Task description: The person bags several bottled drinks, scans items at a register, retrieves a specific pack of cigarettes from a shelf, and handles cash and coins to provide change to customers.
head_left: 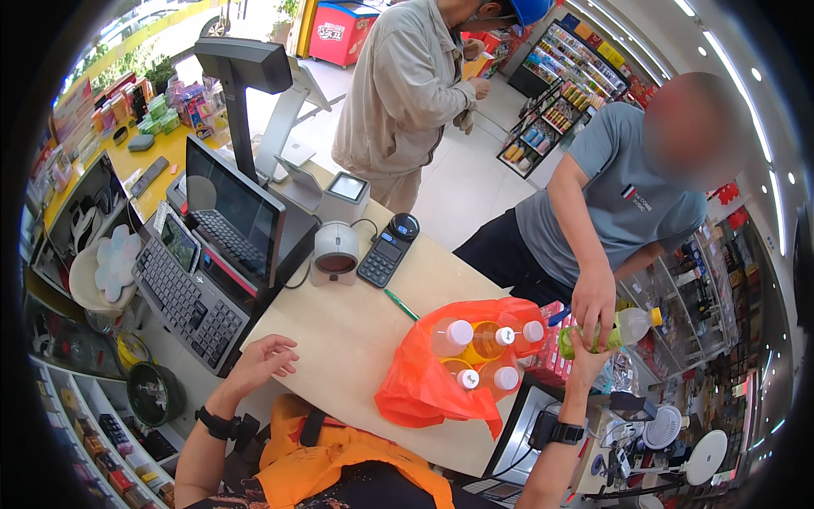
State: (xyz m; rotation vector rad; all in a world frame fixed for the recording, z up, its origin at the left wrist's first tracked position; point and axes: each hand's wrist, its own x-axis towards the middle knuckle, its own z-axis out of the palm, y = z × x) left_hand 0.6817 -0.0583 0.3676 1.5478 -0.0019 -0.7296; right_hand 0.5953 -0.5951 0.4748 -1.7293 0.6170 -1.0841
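Observation:
My right hand [588, 356] is around the lower part of a plastic bottle [626, 327] with a yellow cap and green label, lying sideways in the air. The hand of a person in a grey T-shirt [594, 305] touches the same bottle from above. My left hand [267, 361] hovers at the counter's near left edge, fingers apart and slightly curled, holding nothing. Between my hands, an orange-red plastic bag [413, 382] stands on the wooden counter [343, 337] with several capped drink bottles [486, 340] upright inside it.
A green pen [402, 305], a payment keypad terminal [385, 254] and a barcode scanner [335, 251] lie beyond the bag. A monitor [235, 210] and keyboard [191, 305] stand at left. Pink boxes [548, 366] are right of the bag. Another person in a beige jacket [407, 83] stands across the counter.

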